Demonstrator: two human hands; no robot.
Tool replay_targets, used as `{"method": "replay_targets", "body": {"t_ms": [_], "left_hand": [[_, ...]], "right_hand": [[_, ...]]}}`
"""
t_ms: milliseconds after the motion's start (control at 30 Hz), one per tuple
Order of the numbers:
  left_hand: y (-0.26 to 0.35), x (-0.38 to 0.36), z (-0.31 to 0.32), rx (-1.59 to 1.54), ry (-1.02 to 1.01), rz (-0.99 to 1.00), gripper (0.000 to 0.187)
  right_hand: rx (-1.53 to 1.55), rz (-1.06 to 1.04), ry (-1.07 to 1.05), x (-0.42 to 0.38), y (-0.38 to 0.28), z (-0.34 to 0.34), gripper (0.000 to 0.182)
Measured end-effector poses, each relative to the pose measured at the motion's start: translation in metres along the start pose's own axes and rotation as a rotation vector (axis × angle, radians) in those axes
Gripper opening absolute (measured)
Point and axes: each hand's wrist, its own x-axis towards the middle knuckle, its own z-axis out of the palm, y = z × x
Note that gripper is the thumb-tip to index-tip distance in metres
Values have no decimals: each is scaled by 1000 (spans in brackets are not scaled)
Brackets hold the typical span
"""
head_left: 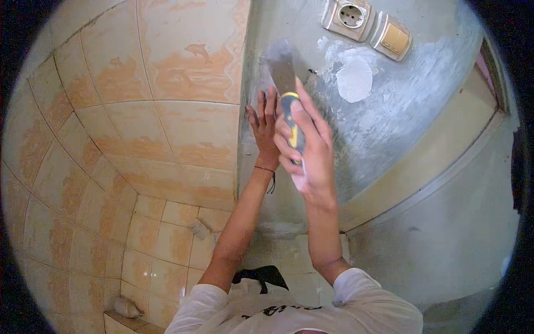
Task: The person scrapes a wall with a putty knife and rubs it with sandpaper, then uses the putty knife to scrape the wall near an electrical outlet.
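Note:
My right hand (308, 139) is closed round the yellow and black handle of a putty knife (282, 72). The knife's wide blade points up the grey wall (367, 128), and its tip looks blurred. To the left of the handle, my left hand (265, 122) rests on the wall with its fingers spread, near the edge of the tiles, holding nothing. A dark string bracelet circles my left wrist. Right of the blade, a round white patch (354, 81) shows on the wall with white smears about it.
A power socket (351, 15) and a light switch (392, 38) are on the wall at the upper right. Orange and cream tiles (192, 133) cover the left wall. A door frame (423, 161) runs along the right. A tiled ledge (119, 324) stands at the lower left.

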Motion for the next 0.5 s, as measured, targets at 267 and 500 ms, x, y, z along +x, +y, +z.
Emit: {"method": "replay_targets", "body": {"t_ms": [267, 500], "left_hand": [[8, 5, -18, 27, -336, -133, 45], [0, 5, -15, 152, -384, -112, 35]], "right_hand": [[-43, -5, 3, 8, 11, 1, 52], [-81, -51, 27, 9, 16, -2, 52]]}}
